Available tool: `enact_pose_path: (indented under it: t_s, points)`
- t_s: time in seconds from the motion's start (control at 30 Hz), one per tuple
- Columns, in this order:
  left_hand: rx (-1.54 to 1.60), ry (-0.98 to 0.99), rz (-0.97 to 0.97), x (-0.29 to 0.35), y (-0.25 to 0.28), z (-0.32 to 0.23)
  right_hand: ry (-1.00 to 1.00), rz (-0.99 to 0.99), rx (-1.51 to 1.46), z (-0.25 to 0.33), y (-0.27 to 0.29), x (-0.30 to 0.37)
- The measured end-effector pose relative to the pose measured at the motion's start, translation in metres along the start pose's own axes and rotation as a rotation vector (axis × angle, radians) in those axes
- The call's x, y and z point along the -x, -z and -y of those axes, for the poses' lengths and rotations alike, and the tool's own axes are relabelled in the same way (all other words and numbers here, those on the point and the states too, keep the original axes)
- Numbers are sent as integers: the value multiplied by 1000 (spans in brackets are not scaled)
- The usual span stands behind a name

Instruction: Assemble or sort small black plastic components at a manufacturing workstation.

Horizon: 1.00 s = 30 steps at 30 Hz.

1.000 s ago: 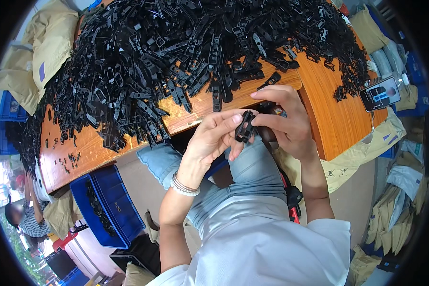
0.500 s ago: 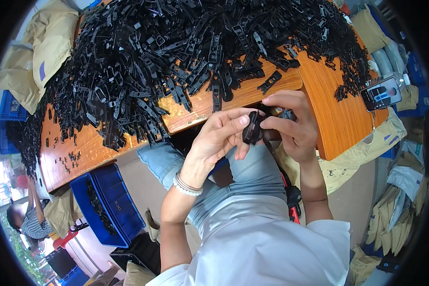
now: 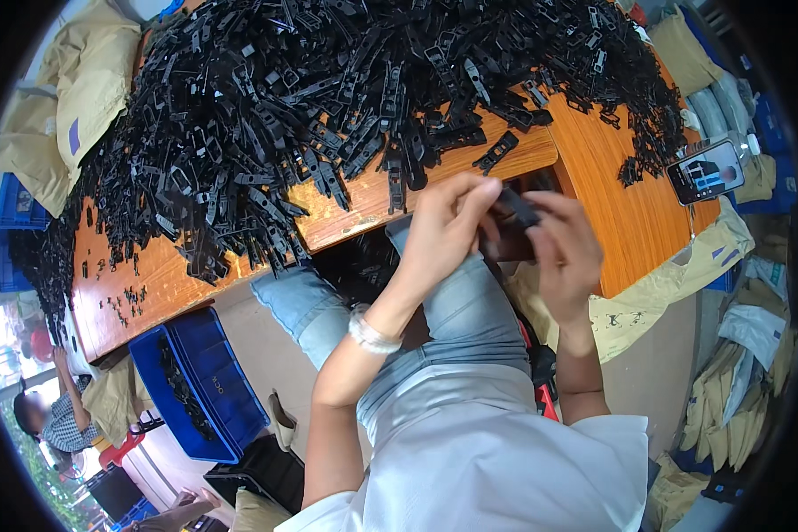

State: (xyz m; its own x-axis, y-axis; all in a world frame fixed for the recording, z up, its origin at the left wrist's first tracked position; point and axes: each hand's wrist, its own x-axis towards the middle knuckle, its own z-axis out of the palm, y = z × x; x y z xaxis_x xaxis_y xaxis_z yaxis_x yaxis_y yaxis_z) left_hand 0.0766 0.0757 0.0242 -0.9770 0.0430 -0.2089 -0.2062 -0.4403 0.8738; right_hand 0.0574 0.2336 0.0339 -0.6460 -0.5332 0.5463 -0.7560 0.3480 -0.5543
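Our left hand (image 3: 455, 226) and right hand (image 3: 569, 248) hold, in narrow grip, a slim black plastic-looking part (image 3: 519, 208); likely light and stiff, we best pinch its edges.

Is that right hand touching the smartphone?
Apart: the head view plainly shows wooden tabletop between the right hand and the smartphone.

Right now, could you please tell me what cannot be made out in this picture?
Head view: black part between the left hand and right hand; motion blur hides its details and which fingers grip it.
Head view: far end of the pile of black parts; cut off by the top edge.
Head view: details on the phone; too small.
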Motion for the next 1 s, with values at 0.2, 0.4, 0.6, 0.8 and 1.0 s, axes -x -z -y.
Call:
enact_pose_path:
  t_s: [0.2,0.4,0.6,0.8,1.0]
  points:
    - [-1499,-654,-215,-60,-10,27,-573,-550,-377,-23,-1,22]
    - [-883,-667,-285,-38,-5,23,-623,-597,-550,-36,-5,25]
    - [-161,-322,-99,-7,11,25,-862,-405,-1082,-22,-8,12]
    - [-441,-437,-59,-3,15,24,-826,-290,-951,-11,-8,8]
    - [-295,-143,-4,0,7,5,-638,-264,-467,-3,-14,10]
